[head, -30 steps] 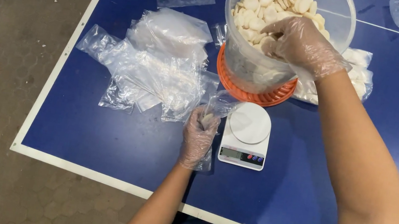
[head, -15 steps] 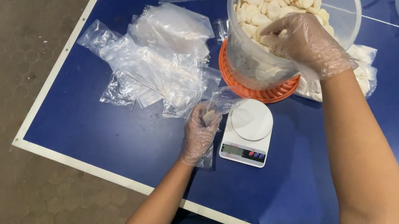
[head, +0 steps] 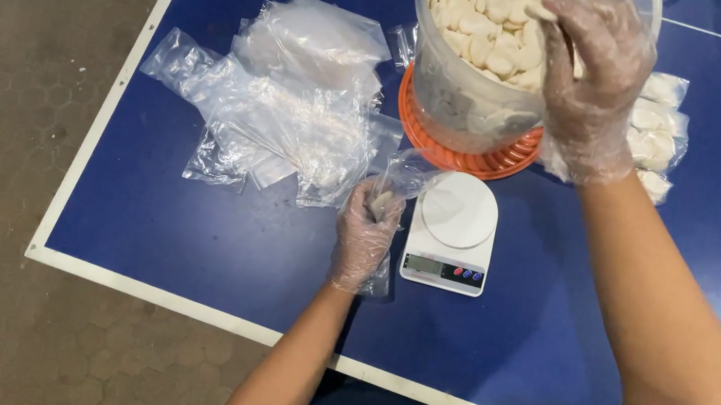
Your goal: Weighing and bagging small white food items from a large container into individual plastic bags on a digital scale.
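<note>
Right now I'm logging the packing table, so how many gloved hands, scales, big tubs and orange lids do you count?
Gloved hands: 2, left hand holding a small clear bag, right hand at the tub.
Scales: 1, white scale.
Big tubs: 1, clear tub of pale pieces.
Orange lids: 1, orange lid under it.
Total: 5

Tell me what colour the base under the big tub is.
Orange base, ribbed; shows in the head view.
</note>
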